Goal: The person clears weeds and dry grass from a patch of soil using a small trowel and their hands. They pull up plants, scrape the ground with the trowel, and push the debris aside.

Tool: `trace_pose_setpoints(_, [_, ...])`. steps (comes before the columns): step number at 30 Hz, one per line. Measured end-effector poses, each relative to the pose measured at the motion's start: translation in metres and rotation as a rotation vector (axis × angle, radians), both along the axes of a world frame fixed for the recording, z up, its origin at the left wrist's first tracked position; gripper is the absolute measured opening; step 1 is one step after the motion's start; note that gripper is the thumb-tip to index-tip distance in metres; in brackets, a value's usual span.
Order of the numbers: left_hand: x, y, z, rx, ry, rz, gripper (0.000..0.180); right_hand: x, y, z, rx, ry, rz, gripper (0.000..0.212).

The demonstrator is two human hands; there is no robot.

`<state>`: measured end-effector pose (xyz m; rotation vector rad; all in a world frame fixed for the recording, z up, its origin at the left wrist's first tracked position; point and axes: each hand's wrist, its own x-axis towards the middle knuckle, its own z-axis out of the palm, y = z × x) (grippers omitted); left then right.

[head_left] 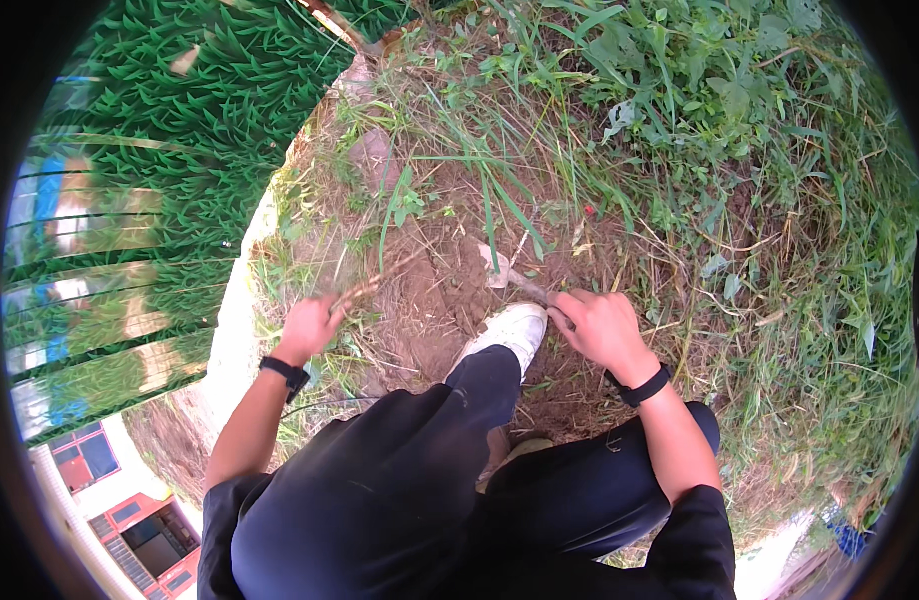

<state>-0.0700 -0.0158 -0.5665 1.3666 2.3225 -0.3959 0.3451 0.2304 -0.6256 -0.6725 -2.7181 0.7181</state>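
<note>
My right hand is closed round the handle of a small trowel. Its pale blade points left and rests at the bare brown soil, just beyond the toe of my white shoe. On the left, my left hand grips a thin bundle of dry stalks, slightly blurred, which slants up and right over the soil. Both hands are low over the ground, one on each side of the shoe. Dark bands circle both wrists.
Dense green grass and weeds cover the right side and far edge. A pale stone lies beyond the soil. Leaf-patterned green sheeting stands along the left. A red-and-white building shows at lower left.
</note>
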Motion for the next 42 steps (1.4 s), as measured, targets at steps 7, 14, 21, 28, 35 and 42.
trace_pose_setpoints(7, [-0.006,-0.131,-0.013,-0.072,0.158,0.051,0.042,-0.001,0.0,0.001,-0.05,0.008,-0.003,0.013])
trace_pose_setpoints(14, [0.035,-0.084,-0.069,0.23,0.191,0.266,0.104,-0.004,-0.001,-0.001,-0.068,0.054,-0.024,0.011])
trace_pose_setpoints(21, [0.075,-0.163,-0.056,-0.104,-0.09,0.371,0.053,-0.001,0.001,-0.003,-0.078,0.029,-0.031,0.013])
trace_pose_setpoints(28, [0.069,-0.316,-0.051,-0.587,-0.156,0.637,0.028,0.002,-0.002,-0.005,-0.122,0.029,-0.029,0.017])
trace_pose_setpoints(35, [0.034,-0.367,-0.026,-0.848,-0.489,0.424,0.026,0.005,0.0,-0.006,-0.131,0.067,-0.036,0.019])
trace_pose_setpoints(42, [-0.017,-0.1,-0.043,0.31,0.095,0.404,0.033,0.006,-0.003,0.0,-0.195,-0.038,-0.018,0.028])
